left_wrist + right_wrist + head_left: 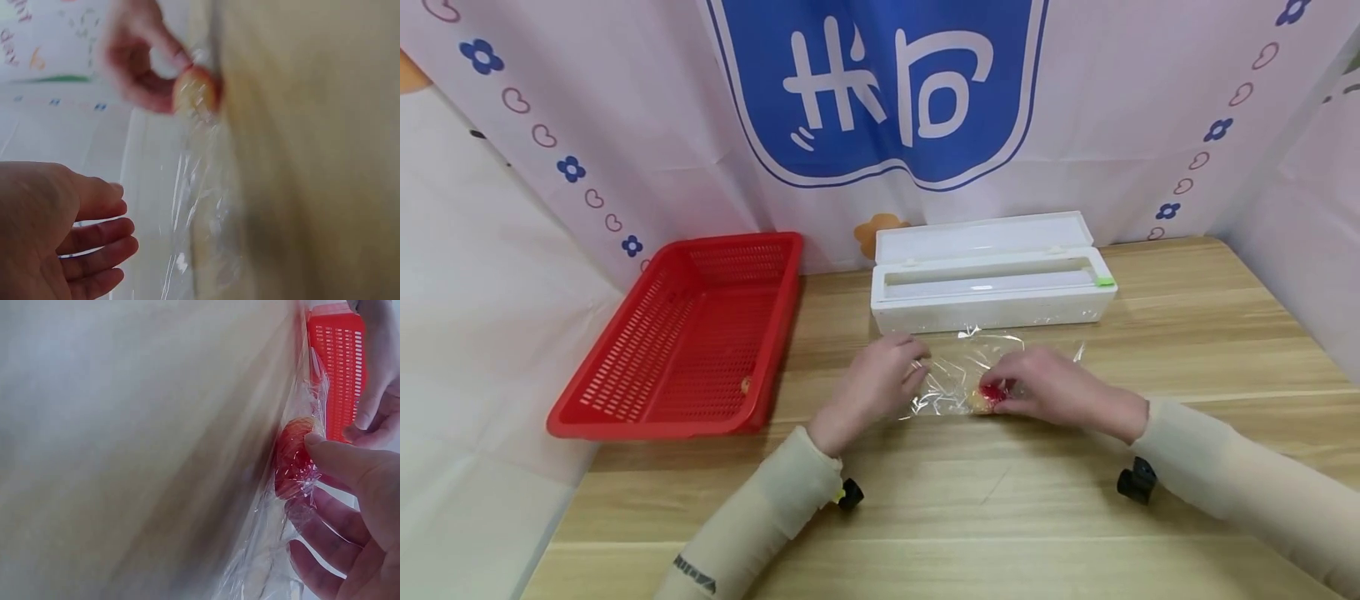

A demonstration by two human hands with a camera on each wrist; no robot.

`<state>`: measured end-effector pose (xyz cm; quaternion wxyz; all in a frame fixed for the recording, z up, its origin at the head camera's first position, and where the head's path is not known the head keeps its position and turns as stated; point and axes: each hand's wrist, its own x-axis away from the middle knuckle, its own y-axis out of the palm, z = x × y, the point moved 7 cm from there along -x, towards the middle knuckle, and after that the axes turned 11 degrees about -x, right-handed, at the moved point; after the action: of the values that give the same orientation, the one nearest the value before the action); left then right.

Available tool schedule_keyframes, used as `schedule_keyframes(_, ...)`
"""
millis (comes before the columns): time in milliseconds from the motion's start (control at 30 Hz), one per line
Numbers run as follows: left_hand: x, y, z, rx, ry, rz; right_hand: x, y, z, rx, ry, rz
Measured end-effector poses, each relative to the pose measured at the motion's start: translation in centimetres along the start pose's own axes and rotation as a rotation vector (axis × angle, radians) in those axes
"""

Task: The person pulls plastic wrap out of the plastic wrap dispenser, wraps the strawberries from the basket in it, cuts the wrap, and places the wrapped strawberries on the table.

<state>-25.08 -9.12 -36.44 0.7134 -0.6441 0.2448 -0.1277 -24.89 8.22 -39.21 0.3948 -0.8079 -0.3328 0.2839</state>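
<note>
A sheet of clear plastic film (947, 379) lies on the table in front of a white box. On its right part is a small round red-and-yellow piece (195, 92) that looks like fruit; its exact kind is unclear. My right hand (1048, 387) pinches this piece through film between thumb and fingers, and film clings around it in the right wrist view. At the film's left end is my left hand (880, 379), its fingers loosely bent and holding nothing in the left wrist view.
A white film box (992, 310) with its lid raised stands at the back, a roll inside. To the left sits a red plastic basket (700, 429) holding a small yellowish-brown thing (746, 384). A printed curtain (647, 100) hangs behind the wooden table (962, 517).
</note>
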Motion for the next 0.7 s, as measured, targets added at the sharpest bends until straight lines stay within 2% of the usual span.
schedule_keyframes(167,0.7,0.7,3.0,-0.04,0.163,-0.017,0.4,0.2,-0.2,-0.02,0.014,-0.002)
schedule_keyframes(300,0.9,1.1,4.4,-0.029,0.247,-0.037,0.7,0.4,-0.2,-0.073,0.023,-0.019)
schedule_keyframes(467,0.9,1.8,5.4,-0.007,0.295,-0.077,0.8,0.6,0.1,-0.141,0.039,-0.054)
schedule_keyframes(700,0.7,2.7,6.1,0.043,0.331,-0.087,1.2,0.9,0.5,-0.253,0.117,-0.098)
